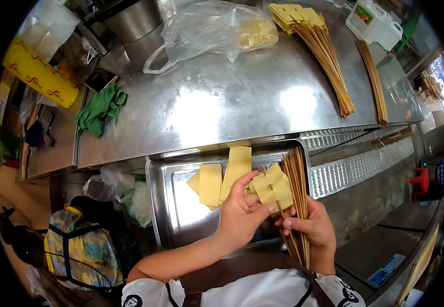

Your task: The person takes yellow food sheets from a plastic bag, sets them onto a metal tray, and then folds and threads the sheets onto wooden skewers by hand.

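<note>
My left hand [242, 212] pinches a pale yellow tofu sheet [274, 192] between thumb and fingers. A thin wooden skewer runs through the sheet and shows at its middle. My right hand [314, 225] grips the lower part of that skewer just below the sheet. A bundle of bamboo skewers [294, 171] passes beside the right fingers, over the tray's right side; whether the palm also holds it I cannot tell. Under the hands lies a metal tray [156, 215]. Several loose tofu sheets [210, 183] overlap inside it, left of the sheet in hand.
On the steel table [145, 112] lie a plastic bag [196, 36] of yellow pieces, a fan of skewered sheets [324, 61], more skewers [373, 82] and a green cloth [101, 110]. A white jug [373, 23] stands far right. At lower left is a patterned backpack [81, 248].
</note>
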### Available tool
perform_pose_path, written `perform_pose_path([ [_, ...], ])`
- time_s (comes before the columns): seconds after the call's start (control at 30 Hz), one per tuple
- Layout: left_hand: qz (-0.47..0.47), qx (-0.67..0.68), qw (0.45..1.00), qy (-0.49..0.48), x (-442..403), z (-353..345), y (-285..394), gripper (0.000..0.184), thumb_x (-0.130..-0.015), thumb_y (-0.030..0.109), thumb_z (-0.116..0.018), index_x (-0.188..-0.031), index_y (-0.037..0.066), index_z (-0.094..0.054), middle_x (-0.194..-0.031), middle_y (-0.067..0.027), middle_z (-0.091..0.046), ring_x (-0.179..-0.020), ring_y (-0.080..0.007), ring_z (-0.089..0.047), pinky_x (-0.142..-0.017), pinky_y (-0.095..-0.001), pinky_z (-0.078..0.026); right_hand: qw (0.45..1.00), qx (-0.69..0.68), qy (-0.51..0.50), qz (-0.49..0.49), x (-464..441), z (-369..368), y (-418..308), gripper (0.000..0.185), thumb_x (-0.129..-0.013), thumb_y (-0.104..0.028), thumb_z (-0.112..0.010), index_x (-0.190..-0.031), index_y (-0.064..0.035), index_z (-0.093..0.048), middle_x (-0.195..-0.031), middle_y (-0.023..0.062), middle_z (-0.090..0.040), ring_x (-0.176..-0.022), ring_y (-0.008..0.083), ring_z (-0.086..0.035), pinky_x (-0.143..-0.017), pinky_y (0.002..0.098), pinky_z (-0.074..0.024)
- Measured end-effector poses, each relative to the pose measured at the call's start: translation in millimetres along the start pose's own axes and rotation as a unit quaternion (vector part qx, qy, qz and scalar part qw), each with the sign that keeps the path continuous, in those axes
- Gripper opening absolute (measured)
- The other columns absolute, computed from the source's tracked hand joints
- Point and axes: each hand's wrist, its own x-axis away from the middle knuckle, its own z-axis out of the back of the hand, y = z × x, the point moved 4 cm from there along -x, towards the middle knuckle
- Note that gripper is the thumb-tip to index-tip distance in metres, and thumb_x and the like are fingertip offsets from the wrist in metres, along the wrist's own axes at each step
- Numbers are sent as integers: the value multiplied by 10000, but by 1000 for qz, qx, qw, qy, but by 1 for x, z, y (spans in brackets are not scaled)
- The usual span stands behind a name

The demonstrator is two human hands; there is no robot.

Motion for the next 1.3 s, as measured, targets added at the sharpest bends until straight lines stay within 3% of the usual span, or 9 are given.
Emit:
perform_pose_path([
  [0.23,48,4,998,-29,9,-12,-6,629,-864,-84,-526,-1374,-10,-165,-1085,-186,-597,-998,-209,-608,-829,-300,-513,1000,12,-7,-5,1,-2,-7,458,-759,77,-655,-1181,52,-480,-923,101,-621,-762,143,-628,-610,236,-530],
  [0.47,24,-13,1000,-15,-12,-5,-7,415,-875,3,-578,-1239,-19,-380,-1050,-134,-623,-922,-162,-631,-770,-269,-527,1000,26,0,-17,2,-4,-3,487,-757,65,-665,-1201,43,-467,-968,105,-619,-781,149,-626,-626,244,-523],
  [0.57,-4,-18,1000,7,-17,-7,-8,361,-875,26,-592,-1194,-18,-428,-1004,-108,-641,-879,-139,-636,-743,-256,-525,993,102,23,51,5,-10,-12,500,-754,51,-670,-1211,42,-465,-995,101,-606,-767,159,-621,-614,267,-509],
  [0.67,6,-29,1000,8,-23,-3,-15,368,-871,46,-604,-1192,-9,-432,-966,-95,-654,-836,-122,-636,-709,-249,-517,985,127,61,100,12,-9,-19,380,-797,-16,-639,-1143,43,-495,-945,87,-590,-711,162,-594,-629,298,-501],
  [0.8,3,-150,989,17,-30,1,-22,427,-850,121,-645,-1200,11,-426,-942,-100,-664,-771,-121,-636,-657,-259,-495,999,-50,-21,2,12,-4,-16,173,-872,-111,-512,-972,29,-521,-791,97,-534,-636,181,-538,-696,358,-523],
  [0.87,-2,-254,967,37,-30,6,-10,469,-834,164,-657,-1206,12,-415,-866,-97,-640,-714,-159,-627,-623,-293,-484,991,-104,-81,18,5,2,-10,166,-869,-100,-503,-971,28,-524,-769,107,-534,-647,194,-552,-711,398,-540],
  [0.97,-70,-455,882,100,-33,20,6,431,-820,152,-674,-1155,10,-443,-796,-70,-590,-662,-133,-598,-592,-258,-480,995,-72,-54,33,4,6,-9,147,-848,-69,-534,-962,24,-527,-760,100,-544,-662,188,-563,-762,427,-538],
  [1.03,-224,-589,762,151,-39,31,22,333,-787,203,-694,-1000,15,-519,-749,-91,-566,-617,-228,-594,-570,-327,-486,997,-50,-42,44,4,5,-9,149,-838,-55,-551,-962,23,-528,-758,95,-551,-659,182,-566,-777,424,-535],
  [1.3,-159,-701,686,111,-59,35,19,284,-753,269,-705,-806,30,-560,-737,-127,-612,-659,-310,-617,-573,-410,-484,1000,-12,-19,-4,3,4,-11,189,-803,-15,-627,-957,7,-520,-754,82,-594,-602,159,-608,-783,367,-536],
])
